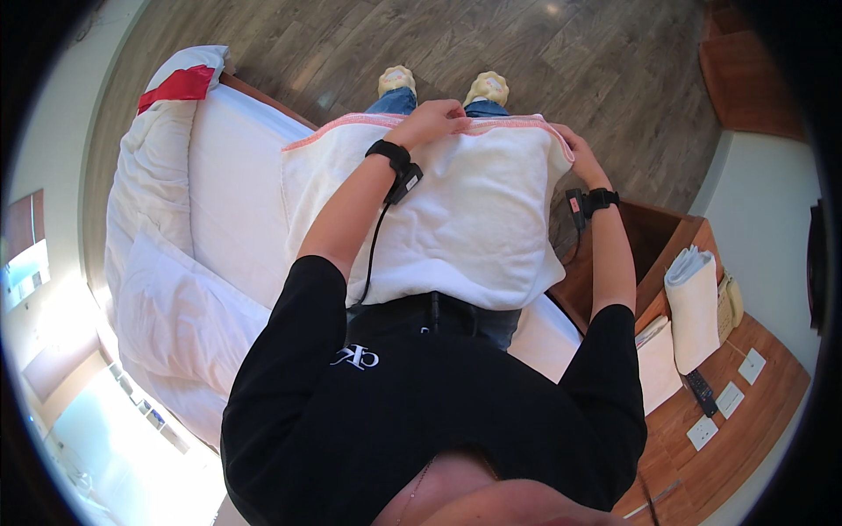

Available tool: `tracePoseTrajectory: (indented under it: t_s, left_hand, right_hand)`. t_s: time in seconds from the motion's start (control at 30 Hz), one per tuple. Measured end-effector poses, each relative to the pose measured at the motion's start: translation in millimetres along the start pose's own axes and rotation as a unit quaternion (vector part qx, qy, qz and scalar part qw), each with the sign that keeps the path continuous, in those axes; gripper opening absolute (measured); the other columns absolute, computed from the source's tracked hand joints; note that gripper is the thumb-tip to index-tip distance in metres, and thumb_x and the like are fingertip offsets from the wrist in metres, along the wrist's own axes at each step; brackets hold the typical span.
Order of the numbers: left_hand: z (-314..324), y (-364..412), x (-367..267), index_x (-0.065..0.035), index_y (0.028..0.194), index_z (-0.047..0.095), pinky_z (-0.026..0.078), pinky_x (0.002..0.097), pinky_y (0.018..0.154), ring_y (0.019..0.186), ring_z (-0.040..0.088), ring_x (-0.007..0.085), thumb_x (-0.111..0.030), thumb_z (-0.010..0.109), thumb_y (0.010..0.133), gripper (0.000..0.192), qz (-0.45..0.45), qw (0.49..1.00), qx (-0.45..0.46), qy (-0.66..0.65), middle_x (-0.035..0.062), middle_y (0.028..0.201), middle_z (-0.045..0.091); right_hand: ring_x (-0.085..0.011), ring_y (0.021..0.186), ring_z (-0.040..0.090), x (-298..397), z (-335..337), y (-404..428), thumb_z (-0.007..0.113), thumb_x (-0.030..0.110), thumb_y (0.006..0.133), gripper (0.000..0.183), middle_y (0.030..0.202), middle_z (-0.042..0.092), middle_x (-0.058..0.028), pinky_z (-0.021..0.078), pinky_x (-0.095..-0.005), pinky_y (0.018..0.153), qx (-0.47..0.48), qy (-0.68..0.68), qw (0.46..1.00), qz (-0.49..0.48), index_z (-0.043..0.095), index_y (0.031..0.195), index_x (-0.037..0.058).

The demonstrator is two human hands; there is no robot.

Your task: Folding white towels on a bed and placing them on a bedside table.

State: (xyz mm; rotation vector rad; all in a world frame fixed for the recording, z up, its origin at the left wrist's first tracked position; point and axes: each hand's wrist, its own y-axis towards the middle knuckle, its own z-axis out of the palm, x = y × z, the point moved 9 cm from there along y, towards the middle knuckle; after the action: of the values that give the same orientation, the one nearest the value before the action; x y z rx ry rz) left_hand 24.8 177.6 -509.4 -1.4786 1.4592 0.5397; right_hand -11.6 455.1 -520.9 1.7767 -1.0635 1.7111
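A white cloth with pink stitched edging (454, 217), towel-like, lies spread over my lap and partly over the bed. At its far edge, near the middle, my left hand (435, 123) has its fingers bent against the pink border; its fingertips are partly hidden. My right hand (582, 154) is at the far right corner, with the cloth's edge between thumb and fingers. Each wrist wears a black strap with a small cabled box.
I sit on a bed with a white sheet (230, 151). A bunched white quilt (154, 184) lies at the left. On the right, a wooden bedside cabinet (756, 407) bears folded white towels (694, 309), a telephone (730, 302) and a remote control (701, 392). Slippered feet rest on the wooden floor.
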Motion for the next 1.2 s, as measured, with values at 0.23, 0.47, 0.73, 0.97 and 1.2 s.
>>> tracePoseTrajectory:
  t_s: [0.23, 0.47, 0.73, 0.97, 1.2]
  left_hand:
    - [1.6, 11.9, 15.4, -0.0077, 0.093, 0.069, 0.049, 0.0329, 0.073, 0.083, 0.064, 0.0257, -0.030, 0.066, 0.081, 0.025, -0.027, 0.993, 0.088, 0.075, 0.0120, 0.087, 0.068]
    - [-26.9, 5.1, 5.6, -0.0051, 0.081, 0.068, 0.039, 0.0244, 0.050, 0.054, 0.050, 0.0079, -0.031, 0.067, 0.083, 0.026, -0.078, 0.991, 0.063, -0.090, -0.0009, 0.063, 0.057]
    - [-33.4, 6.0, -2.6, -0.0028, 0.075, 0.065, 0.035, 0.0242, 0.042, 0.046, 0.045, 0.0071, -0.029, 0.064, 0.086, 0.029, -0.081, 0.984, 0.028, -0.159, -0.0025, 0.054, 0.050]
    - [-53.4, -8.3, 5.6, -0.0046, 0.094, 0.063, 0.047, 0.0290, 0.062, 0.074, 0.059, 0.0181, -0.019, 0.065, 0.082, 0.019, 0.006, 0.998, -0.015, 0.069, 0.0076, 0.078, 0.060]
    - [-101.7, -81.4, -1.8, -0.0134, 0.101, 0.065, 0.040, 0.0375, 0.090, 0.103, 0.050, 0.0301, -0.021, 0.069, 0.076, 0.027, 0.081, 0.972, 0.001, 0.219, 0.0101, 0.102, 0.057]
  right_hand:
    - [-0.0118, 0.094, 0.057, -2.7, -15.1, 16.5, 0.061, 0.007, 0.083, 0.028, 0.102, 0.063, -0.0057, 0.0447, -0.0275, 0.084, 0.017, -0.131, 0.991, 0.018, 0.061, 0.110, 0.0016]
    - [-0.0113, 0.079, 0.056, 55.1, -43.7, 6.9, 0.065, 0.015, 0.083, 0.017, 0.083, 0.062, -0.0029, 0.0449, -0.0262, 0.073, -0.060, -0.199, 0.978, -0.028, 0.063, 0.089, -0.0010]
    - [-0.0032, 0.062, 0.042, 14.5, -72.0, 20.9, 0.067, 0.022, 0.086, 0.023, 0.068, 0.050, 0.0065, 0.0334, -0.0221, 0.053, -0.074, -0.066, 0.989, 0.114, 0.055, 0.076, 0.0052]
    - [-0.0093, 0.065, 0.050, 1.3, -57.1, 42.8, 0.069, 0.028, 0.084, 0.028, 0.073, 0.055, 0.0018, 0.0419, -0.0262, 0.059, -0.158, -0.238, 0.956, 0.063, 0.056, 0.086, 0.0027]
    - [-0.0138, 0.094, 0.056, 20.3, -15.4, -0.6, 0.070, 0.019, 0.081, 0.029, 0.096, 0.059, -0.0045, 0.0461, -0.0286, 0.080, -0.171, -0.082, 0.982, 0.005, 0.059, 0.103, 0.0035]
